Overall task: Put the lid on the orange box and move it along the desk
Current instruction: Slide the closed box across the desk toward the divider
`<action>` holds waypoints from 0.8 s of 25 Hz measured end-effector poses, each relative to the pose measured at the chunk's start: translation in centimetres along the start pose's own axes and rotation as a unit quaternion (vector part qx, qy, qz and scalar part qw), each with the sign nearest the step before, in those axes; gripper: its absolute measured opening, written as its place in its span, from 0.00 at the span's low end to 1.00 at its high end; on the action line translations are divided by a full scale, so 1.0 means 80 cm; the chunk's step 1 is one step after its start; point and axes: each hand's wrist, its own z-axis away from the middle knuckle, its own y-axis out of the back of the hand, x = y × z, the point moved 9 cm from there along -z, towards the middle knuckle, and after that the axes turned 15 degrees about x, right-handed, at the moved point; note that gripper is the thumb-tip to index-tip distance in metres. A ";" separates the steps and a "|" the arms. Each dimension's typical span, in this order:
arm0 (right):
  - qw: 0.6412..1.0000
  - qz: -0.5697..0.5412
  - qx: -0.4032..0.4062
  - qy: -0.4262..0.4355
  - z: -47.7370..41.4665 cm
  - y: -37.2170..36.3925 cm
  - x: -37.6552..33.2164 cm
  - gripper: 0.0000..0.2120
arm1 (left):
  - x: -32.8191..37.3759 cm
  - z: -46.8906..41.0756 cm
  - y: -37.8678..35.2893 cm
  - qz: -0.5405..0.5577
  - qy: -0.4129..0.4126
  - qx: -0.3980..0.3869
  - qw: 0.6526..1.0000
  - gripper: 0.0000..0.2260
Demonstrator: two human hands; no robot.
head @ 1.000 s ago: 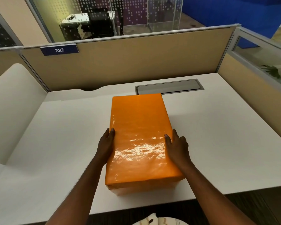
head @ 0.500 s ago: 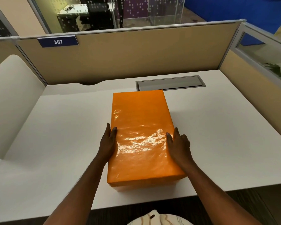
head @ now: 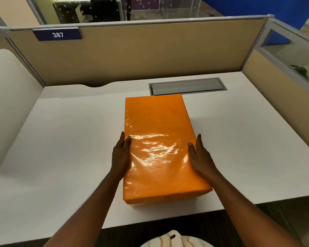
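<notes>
The orange box, wrapped in glossy film with its lid seated on top, lies lengthwise in the middle of the white desk. Its near end is close to the desk's front edge and its far end touches the grey cable hatch. My left hand presses flat against the box's left side, thumb on the lid's edge. On the opposite side my right hand clasps the box the same way. The lower part of the box shows only as a thin strip under the lid at the near end.
A grey cable hatch is set into the desk just behind the box. Beige partition walls close the desk at the back and right, with a blue "387" plate. A white curved panel stands at left.
The box has slid a little away from me toward the cable hatch, with both hands staying on its sides.
</notes>
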 end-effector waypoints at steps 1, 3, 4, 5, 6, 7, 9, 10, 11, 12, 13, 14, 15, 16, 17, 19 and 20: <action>1.000 -0.003 -0.006 -0.004 0.000 -0.001 0.001 0.31 | -0.004 -0.001 0.005 -0.004 0.010 0.020 1.000 0.20; 1.000 -0.017 -0.014 -0.015 -0.001 -0.001 0.003 0.30 | -0.006 -0.001 0.014 -0.038 0.009 0.063 0.997 0.19; 0.999 -0.024 -0.016 -0.019 -0.001 -0.001 0.003 0.29 | -0.006 -0.001 0.016 -0.041 0.003 0.070 0.997 0.17; 0.999 -0.030 -0.017 -0.023 0.000 -0.001 0.003 0.29 | -0.006 -0.001 0.014 -0.034 0.001 0.065 0.997 0.15; 0.999 -0.033 -0.018 -0.025 0.000 0.000 0.002 0.29 | -0.006 0.000 0.012 -0.024 0.002 0.056 0.998 0.13; 0.999 -0.036 -0.017 -0.026 0.001 0.001 0.001 0.28 | -0.006 0.000 0.010 -0.016 0.004 0.045 0.999 0.13; 0.999 -0.042 -0.013 -0.027 0.003 0.003 -0.001 0.28 | -0.007 -0.002 0.007 -0.015 -0.001 0.030 0.999 0.15; 0.999 -0.044 -0.011 -0.027 0.005 0.004 -0.001 0.28 | -0.006 -0.003 0.007 -0.021 -0.010 0.027 0.999 0.17; 0.999 -0.044 -0.010 -0.026 0.006 0.004 -0.002 0.28 | -0.006 -0.004 0.007 -0.031 -0.018 0.027 0.999 0.19; 0.999 -0.043 -0.010 -0.023 0.006 0.005 -0.003 0.28 | -0.005 -0.003 0.007 -0.042 -0.025 0.027 0.998 0.20; 0.999 -0.043 -0.008 -0.023 0.006 0.006 -0.004 0.28 | -0.005 -0.003 0.007 -0.061 -0.030 0.026 0.997 0.21; 0.999 -0.046 -0.005 -0.024 0.006 0.007 -0.003 0.27 | -0.004 -0.001 0.009 -0.084 -0.035 0.031 0.995 0.23; 0.998 -0.052 0.002 -0.026 0.005 0.008 -0.002 0.26 | 0.001 0.001 0.015 -0.106 -0.045 0.055 0.992 0.24; 0.998 -0.058 0.010 -0.028 0.005 0.008 0.000 0.25 | 0.009 0.004 0.025 -0.117 -0.063 0.094 0.987 0.24; 0.997 -0.064 0.016 -0.033 0.005 0.008 0.001 0.23 | 0.021 0.011 0.035 -0.116 -0.088 0.137 0.980 0.23; 0.995 -0.088 0.008 -0.054 0.003 0.006 0.006 0.22 | 0.039 0.028 0.051 -0.098 -0.129 0.193 0.968 0.19; 0.992 -0.108 -0.002 -0.066 0.003 0.004 0.009 0.22 | 0.040 0.036 0.055 -0.096 -0.140 0.198 0.965 0.18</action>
